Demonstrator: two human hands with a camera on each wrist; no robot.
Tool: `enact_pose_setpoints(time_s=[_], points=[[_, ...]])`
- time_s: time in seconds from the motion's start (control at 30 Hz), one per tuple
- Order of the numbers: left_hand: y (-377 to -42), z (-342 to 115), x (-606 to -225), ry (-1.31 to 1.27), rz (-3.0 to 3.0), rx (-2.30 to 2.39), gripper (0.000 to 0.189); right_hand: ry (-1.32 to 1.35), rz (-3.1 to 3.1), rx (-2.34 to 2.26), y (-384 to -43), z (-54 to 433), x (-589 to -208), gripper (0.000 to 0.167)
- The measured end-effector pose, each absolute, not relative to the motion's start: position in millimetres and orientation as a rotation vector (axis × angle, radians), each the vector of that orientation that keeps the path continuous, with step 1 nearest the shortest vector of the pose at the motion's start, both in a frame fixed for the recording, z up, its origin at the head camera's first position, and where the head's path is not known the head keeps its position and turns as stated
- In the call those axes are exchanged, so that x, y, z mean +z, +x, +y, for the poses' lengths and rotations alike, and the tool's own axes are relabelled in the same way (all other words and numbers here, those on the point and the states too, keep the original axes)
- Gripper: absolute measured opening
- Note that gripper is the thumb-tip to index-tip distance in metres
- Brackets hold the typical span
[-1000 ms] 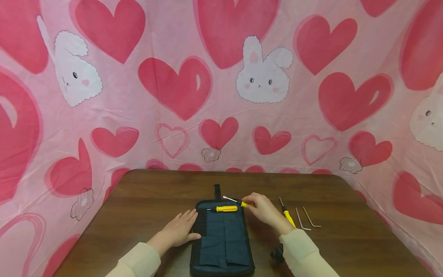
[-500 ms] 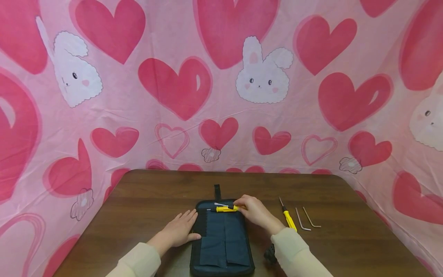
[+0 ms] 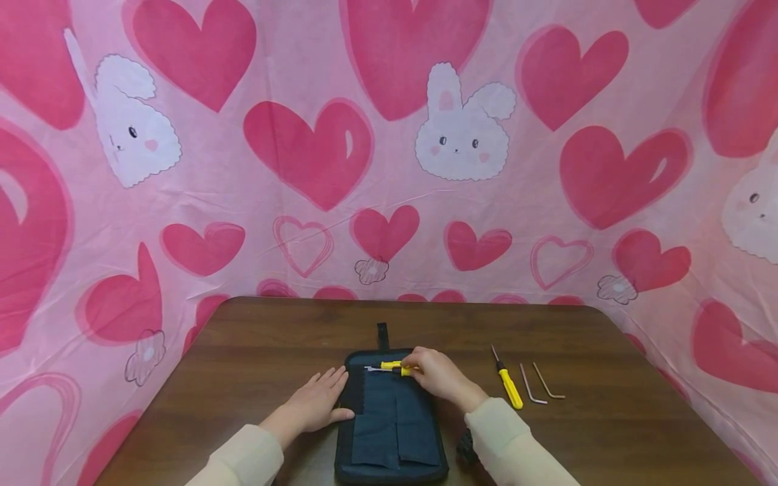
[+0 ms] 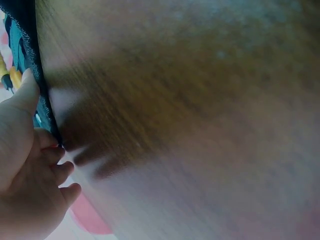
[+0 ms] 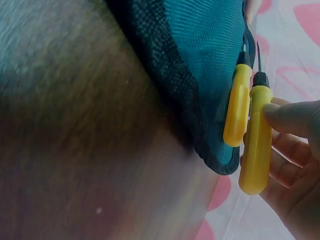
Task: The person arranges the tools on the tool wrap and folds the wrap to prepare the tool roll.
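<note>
Yellow screwdriver [image 5: 257, 145] pinched in your right hand [image 3: 439, 372], guide it tip-first toward the black band [image 3: 355, 398] left of that hand, steadying the case [image 3: 379, 399] below with your straight-fingered left hand [image 3: 313, 405].

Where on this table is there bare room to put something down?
The table is bare left of the left hand and right of the hex keys, out to its edge. The far end of the pouch is crowded: the right hand holds one screwdriver beside another. A narrower gap separates that hand from the loose screwdriver.
</note>
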State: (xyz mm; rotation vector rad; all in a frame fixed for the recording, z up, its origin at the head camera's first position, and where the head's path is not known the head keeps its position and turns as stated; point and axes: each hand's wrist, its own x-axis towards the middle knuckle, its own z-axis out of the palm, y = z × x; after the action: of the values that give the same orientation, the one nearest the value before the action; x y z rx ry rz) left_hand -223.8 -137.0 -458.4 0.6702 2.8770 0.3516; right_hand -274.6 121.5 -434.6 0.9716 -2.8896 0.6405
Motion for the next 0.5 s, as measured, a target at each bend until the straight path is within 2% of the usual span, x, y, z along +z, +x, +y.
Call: enact_pose_setpoints(time_s=[0.5], points=[[-223.9,-137.5,-457.1,0.676,2.868,0.355,0.078,0.978,-2.911,0.575,-276.3,115.4,-438.4,0.020]])
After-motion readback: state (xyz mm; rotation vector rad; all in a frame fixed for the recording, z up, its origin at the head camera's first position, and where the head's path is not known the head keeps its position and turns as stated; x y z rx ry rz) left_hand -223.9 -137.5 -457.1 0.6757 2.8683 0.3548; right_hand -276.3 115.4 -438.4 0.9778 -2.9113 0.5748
